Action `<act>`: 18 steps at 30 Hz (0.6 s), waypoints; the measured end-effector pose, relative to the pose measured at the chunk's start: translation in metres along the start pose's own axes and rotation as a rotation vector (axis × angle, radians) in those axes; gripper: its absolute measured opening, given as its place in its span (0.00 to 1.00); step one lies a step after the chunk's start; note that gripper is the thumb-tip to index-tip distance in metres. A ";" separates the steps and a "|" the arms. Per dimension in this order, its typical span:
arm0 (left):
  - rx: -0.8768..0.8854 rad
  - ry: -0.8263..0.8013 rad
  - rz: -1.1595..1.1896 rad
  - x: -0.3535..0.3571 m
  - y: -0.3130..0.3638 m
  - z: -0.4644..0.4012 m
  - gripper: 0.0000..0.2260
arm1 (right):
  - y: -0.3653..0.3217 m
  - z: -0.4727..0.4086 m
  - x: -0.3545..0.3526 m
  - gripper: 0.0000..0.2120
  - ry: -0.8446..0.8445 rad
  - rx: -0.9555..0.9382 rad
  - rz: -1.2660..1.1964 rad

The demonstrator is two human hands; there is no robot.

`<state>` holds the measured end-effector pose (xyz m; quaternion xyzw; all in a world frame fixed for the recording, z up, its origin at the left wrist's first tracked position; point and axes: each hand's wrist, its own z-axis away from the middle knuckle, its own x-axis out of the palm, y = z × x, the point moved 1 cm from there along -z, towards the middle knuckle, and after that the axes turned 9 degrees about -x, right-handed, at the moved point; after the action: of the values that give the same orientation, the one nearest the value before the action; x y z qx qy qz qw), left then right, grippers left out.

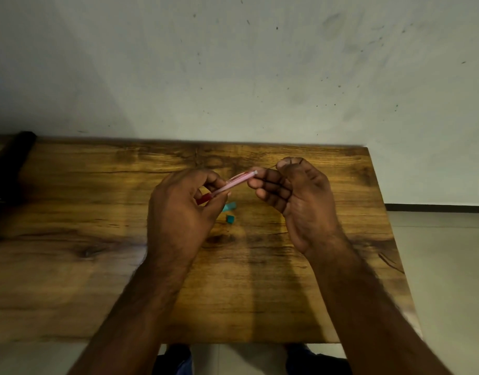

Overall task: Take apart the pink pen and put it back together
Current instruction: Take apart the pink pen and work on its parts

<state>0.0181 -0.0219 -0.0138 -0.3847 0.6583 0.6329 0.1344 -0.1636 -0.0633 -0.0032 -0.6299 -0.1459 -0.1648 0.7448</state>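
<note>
I hold the pink pen [234, 182] above the middle of the wooden table [97, 239]. It slants from lower left to upper right. My left hand [181, 209] grips its lower, red end between thumb and fingers. My right hand [295, 196] has its fingers curled at the pen's upper, whitish tip, and a thin dark piece shows among those fingers. Whether the right fingertips pinch the tip itself is hard to tell.
Two small teal pieces [229, 212] lie on the table just below the pen, between my hands. A dark object [13, 158] sits at the table's far left edge. The wall [233, 63] stands right behind the table.
</note>
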 end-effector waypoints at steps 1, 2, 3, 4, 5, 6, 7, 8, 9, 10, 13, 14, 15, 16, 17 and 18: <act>0.002 -0.003 -0.006 0.000 0.000 0.000 0.08 | 0.000 0.000 0.000 0.08 -0.001 -0.001 0.002; 0.003 -0.004 -0.012 0.000 0.001 0.000 0.08 | 0.000 0.000 0.000 0.08 -0.004 -0.003 0.005; 0.003 -0.003 -0.016 0.000 0.001 0.000 0.08 | 0.000 0.000 0.000 0.08 -0.006 -0.004 0.008; 0.001 -0.003 -0.017 0.000 0.001 0.000 0.09 | -0.001 0.000 0.000 0.08 -0.008 -0.006 0.012; 0.000 -0.004 -0.019 0.000 0.001 0.000 0.09 | -0.001 0.000 0.000 0.08 -0.009 -0.007 0.016; 0.001 -0.006 -0.020 0.001 0.002 0.000 0.09 | -0.001 0.000 0.000 0.07 -0.007 -0.010 0.023; 0.004 -0.009 -0.021 0.001 0.002 0.000 0.09 | -0.001 -0.001 0.001 0.07 -0.003 -0.013 0.031; 0.008 -0.012 -0.022 0.001 0.002 0.000 0.09 | -0.001 -0.001 0.001 0.07 0.000 -0.018 0.042; 0.010 -0.014 -0.022 0.001 0.003 0.000 0.09 | -0.001 0.000 0.000 0.06 0.001 -0.024 0.056; 0.009 -0.015 -0.019 0.001 0.003 0.000 0.09 | 0.000 0.000 0.000 0.06 -0.002 -0.031 0.074; -0.002 -0.021 -0.019 0.002 0.003 0.000 0.08 | 0.001 0.000 -0.001 0.05 -0.024 -0.057 0.154; -0.005 -0.022 -0.020 0.002 0.004 0.000 0.08 | 0.001 0.000 -0.001 0.05 -0.035 -0.064 0.183; -0.002 -0.023 -0.018 0.002 0.003 0.000 0.08 | 0.002 0.000 -0.001 0.05 -0.046 -0.067 0.210; 0.003 -0.023 -0.016 0.002 0.003 -0.001 0.08 | 0.002 0.000 -0.001 0.06 -0.056 -0.067 0.232; 0.008 -0.024 -0.016 0.001 0.003 -0.001 0.09 | 0.003 0.000 -0.001 0.05 -0.064 -0.061 0.246; 0.012 -0.028 -0.017 0.001 0.003 0.000 0.09 | 0.003 0.001 -0.001 0.05 -0.070 -0.049 0.254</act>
<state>0.0151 -0.0228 -0.0121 -0.3805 0.6568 0.6332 0.1515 -0.1627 -0.0621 -0.0062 -0.6667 -0.0871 -0.0505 0.7385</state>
